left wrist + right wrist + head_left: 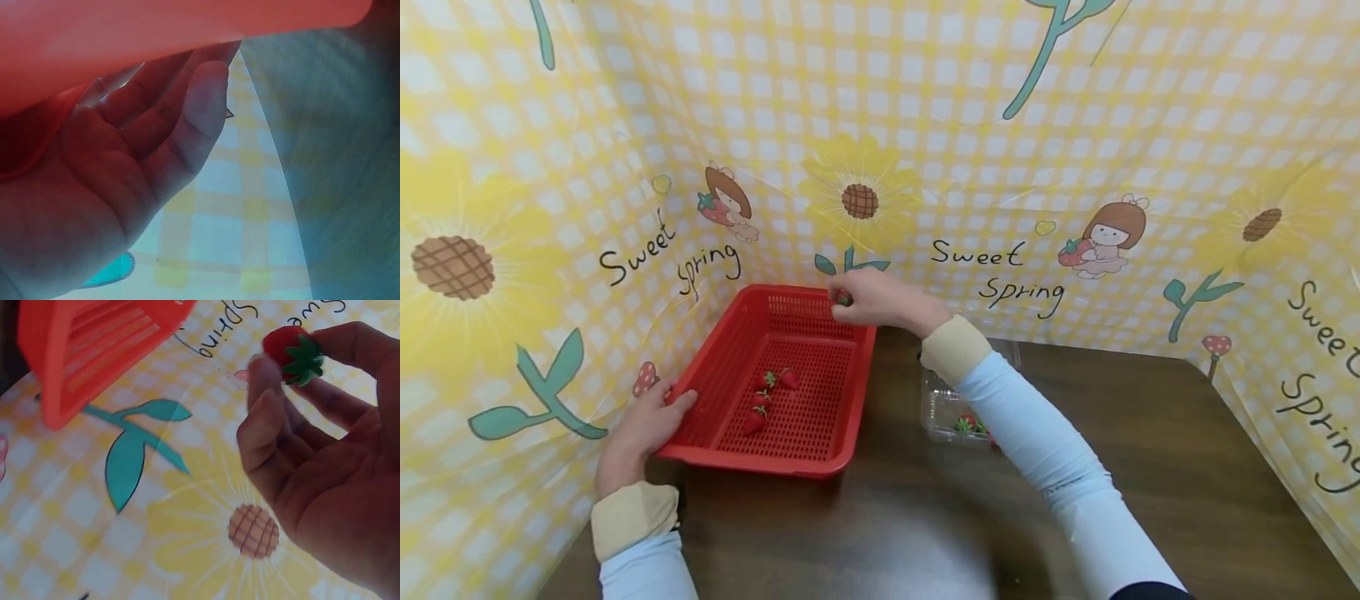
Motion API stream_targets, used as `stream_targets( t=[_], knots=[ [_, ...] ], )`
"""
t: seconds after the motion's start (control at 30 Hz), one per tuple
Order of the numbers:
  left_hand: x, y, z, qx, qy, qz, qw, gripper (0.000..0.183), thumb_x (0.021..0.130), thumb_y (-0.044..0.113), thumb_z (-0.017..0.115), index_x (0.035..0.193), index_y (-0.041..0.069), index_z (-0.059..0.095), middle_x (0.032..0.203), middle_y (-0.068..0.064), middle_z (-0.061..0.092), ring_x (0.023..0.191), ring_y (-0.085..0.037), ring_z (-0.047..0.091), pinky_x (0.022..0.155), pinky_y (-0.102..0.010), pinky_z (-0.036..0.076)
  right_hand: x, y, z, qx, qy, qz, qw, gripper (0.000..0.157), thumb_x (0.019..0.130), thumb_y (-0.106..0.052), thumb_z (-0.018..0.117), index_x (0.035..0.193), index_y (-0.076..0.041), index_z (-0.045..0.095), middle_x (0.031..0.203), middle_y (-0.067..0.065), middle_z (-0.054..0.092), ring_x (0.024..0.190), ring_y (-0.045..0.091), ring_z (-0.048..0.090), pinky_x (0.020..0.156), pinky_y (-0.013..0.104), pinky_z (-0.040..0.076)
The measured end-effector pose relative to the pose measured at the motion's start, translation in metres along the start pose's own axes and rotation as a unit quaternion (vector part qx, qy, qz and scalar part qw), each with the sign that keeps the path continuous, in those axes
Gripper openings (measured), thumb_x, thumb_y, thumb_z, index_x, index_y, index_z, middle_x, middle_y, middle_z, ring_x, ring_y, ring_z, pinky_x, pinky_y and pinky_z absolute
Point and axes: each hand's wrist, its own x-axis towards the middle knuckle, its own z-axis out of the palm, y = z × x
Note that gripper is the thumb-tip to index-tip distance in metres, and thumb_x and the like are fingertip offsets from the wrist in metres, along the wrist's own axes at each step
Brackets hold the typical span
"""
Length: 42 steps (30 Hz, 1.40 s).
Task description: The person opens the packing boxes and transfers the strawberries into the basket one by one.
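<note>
A red plastic basket (842,433) with slotted walls stands tilted on the table, several strawberries (755,419) lying on its floor. My left hand (647,425) holds the basket's left rim, the thumb over the edge. From the left wrist view, the fingers (200,119) curl up under the red rim, their tips partly hidden. Above the basket's far right corner, my right hand (880,297) pinches a red strawberry with green leaves (289,353) between thumb and fingertips. The strawberry is mostly covered by the hand in the head view.
A clear plastic box (936,408) with a few strawberries (966,423) stands right of the basket, partly hidden under my right forearm. The dark wooden table (1150,467) is bordered by a yellow checked cloth (970,167) that rises behind and at both sides.
</note>
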Motion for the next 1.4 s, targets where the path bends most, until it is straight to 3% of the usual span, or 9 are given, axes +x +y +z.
stream_targets(
  t=[0.17,0.4,0.53,0.67,0.77,0.93,1.03,1.2,1.4],
  knots=[
    [0.002,0.0,0.0,0.001,0.004,0.004,1.0,0.055,0.103,0.045,0.041,0.137,0.002,0.042,0.112,-0.024,0.06,0.087,-0.023,0.062,0.068,-0.029,0.046,0.022,-0.008,0.007,0.008,-0.02,0.017,1.0,0.022,0.098,-0.022,0.049,0.111,-0.014,0.065,0.064,-0.006,0.04,0.052,0.008,0.024,0.055,0.024,0.028],
    [0.002,0.0,0.002,-0.027,-0.004,-0.007,0.9996,0.058,0.102,0.046,0.043,0.143,0.005,0.038,0.117,-0.024,0.059,0.088,-0.023,0.064,0.069,-0.029,0.049,0.054,-0.017,0.018,0.005,-0.05,0.03,0.998,0.024,0.098,-0.022,0.053,0.116,-0.013,0.065,0.1,0.001,0.06,0.065,0.01,0.043,0.063,0.024,0.039],
    [0.002,0.001,0.002,-0.024,-0.003,-0.003,0.9997,0.057,0.102,0.045,0.043,0.143,0.005,0.039,0.117,-0.024,0.059,0.09,-0.024,0.063,0.069,-0.029,0.048,0.071,-0.02,0.031,-0.024,-0.058,0.017,0.998,0.018,0.097,-0.023,0.056,0.108,-0.013,0.067,0.108,0.001,0.065,0.073,0.011,0.049,0.068,0.024,0.041],
    [0.001,0.002,0.001,-0.024,-0.003,-0.004,0.9997,0.057,0.102,0.045,0.043,0.141,0.004,0.04,0.117,-0.024,0.059,0.09,-0.024,0.062,0.069,-0.029,0.048,0.082,-0.025,0.043,-0.027,-0.071,0.027,0.997,0.012,0.096,-0.024,0.06,0.1,-0.014,0.066,0.098,-0.001,0.064,0.069,0.01,0.05,0.065,0.023,0.042],
    [0.001,0.002,0.001,-0.023,-0.003,-0.011,0.9997,0.058,0.102,0.046,0.043,0.142,0.005,0.039,0.117,-0.023,0.059,0.09,-0.023,0.062,0.068,-0.029,0.047,0.09,-0.029,0.054,0.005,-0.093,0.045,0.995,0.008,0.095,-0.02,0.061,0.09,-0.015,0.063,0.079,-0.002,0.058,0.059,0.01,0.046,0.058,0.023,0.041],
    [0.002,0.002,0.001,-0.024,-0.006,-0.015,0.9996,0.06,0.101,0.048,0.042,0.144,0.006,0.037,0.117,-0.022,0.06,0.087,-0.022,0.063,0.069,-0.029,0.048,0.104,-0.036,0.075,0.007,-0.143,0.097,0.985,0.028,0.089,-0.009,0.057,0.066,-0.017,0.045,0.057,-0.004,0.034,0.047,0.011,0.029,0.047,0.025,0.029],
    [0.002,0.002,0.0,-0.026,-0.007,-0.017,0.9995,0.06,0.101,0.048,0.043,0.145,0.007,0.037,0.118,-0.023,0.059,0.087,-0.022,0.064,0.069,-0.029,0.049,0.109,-0.042,0.089,-0.021,-0.176,0.128,0.976,0.024,0.091,-0.009,0.055,0.07,-0.018,0.047,0.061,-0.004,0.036,0.05,0.012,0.028,0.049,0.027,0.029],
    [0.001,0.002,-0.001,-0.027,-0.007,-0.014,0.9995,0.061,0.102,0.046,0.043,0.147,0.007,0.035,0.122,-0.024,0.057,0.092,-0.024,0.063,0.07,-0.029,0.048,0.115,-0.05,0.111,-0.052,-0.21,0.147,0.965,0.007,0.096,-0.014,0.055,0.093,-0.02,0.055,0.079,-0.003,0.047,0.059,0.012,0.034,0.054,0.028,0.033],
    [0.0,-0.001,-0.005,-0.03,-0.007,-0.022,0.9993,0.064,0.1,0.049,0.044,0.147,0.007,0.034,0.124,-0.026,0.057,0.088,-0.022,0.065,0.069,-0.03,0.052,0.119,-0.053,0.131,-0.082,-0.206,0.145,0.964,0.011,0.095,-0.013,0.056,0.087,-0.019,0.052,0.082,-0.002,0.046,0.06,0.014,0.036,0.053,0.028,0.033]
  ],
)
